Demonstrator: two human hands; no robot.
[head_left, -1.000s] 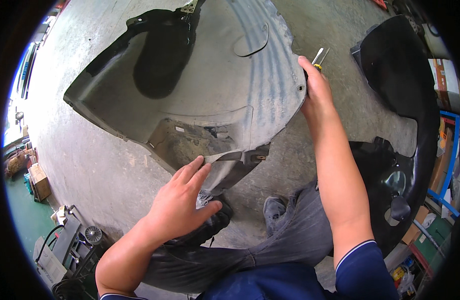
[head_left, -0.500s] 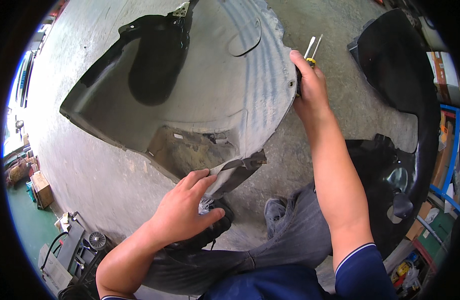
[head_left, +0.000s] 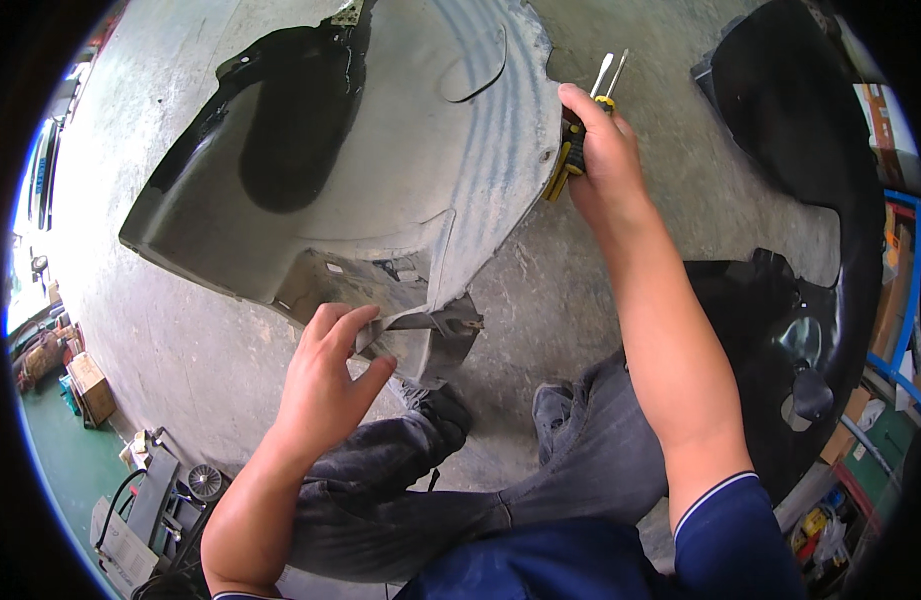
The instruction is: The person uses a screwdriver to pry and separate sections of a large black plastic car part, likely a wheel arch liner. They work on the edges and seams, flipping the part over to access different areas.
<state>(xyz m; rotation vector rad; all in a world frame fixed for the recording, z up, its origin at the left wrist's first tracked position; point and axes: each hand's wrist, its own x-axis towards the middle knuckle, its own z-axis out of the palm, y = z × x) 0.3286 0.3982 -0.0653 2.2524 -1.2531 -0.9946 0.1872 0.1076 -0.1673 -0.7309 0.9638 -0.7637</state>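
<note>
A large, dusty grey-black wheel arch liner [head_left: 400, 180] is tilted up before me, with a dark smear across its left part and a box-shaped recess at its near end. My left hand [head_left: 330, 365] grips the near lip of that recess, fingers over the edge and thumb on the near side. At the liner's right edge, my right hand [head_left: 605, 150] is closed round two screwdrivers [head_left: 577, 150] with black and yellow handles, their metal shafts pointing away from me. Its thumb lies close to the liner's edge; whether it presses on it, I cannot tell.
A second, cleaner black liner [head_left: 780, 120] lies on the concrete floor [head_left: 540, 270] to the right. Beyond it stands a blue metal frame [head_left: 905, 300] with boxes. At the lower left are a cardboard box [head_left: 90, 388] and a grey machine with a wheel [head_left: 206, 482].
The liner has shifted slightly left and its near end has turned. My left hand moved left with it, thumb closing toward the lip. My right hand moved left, and the yellow-black handles now show.
</note>
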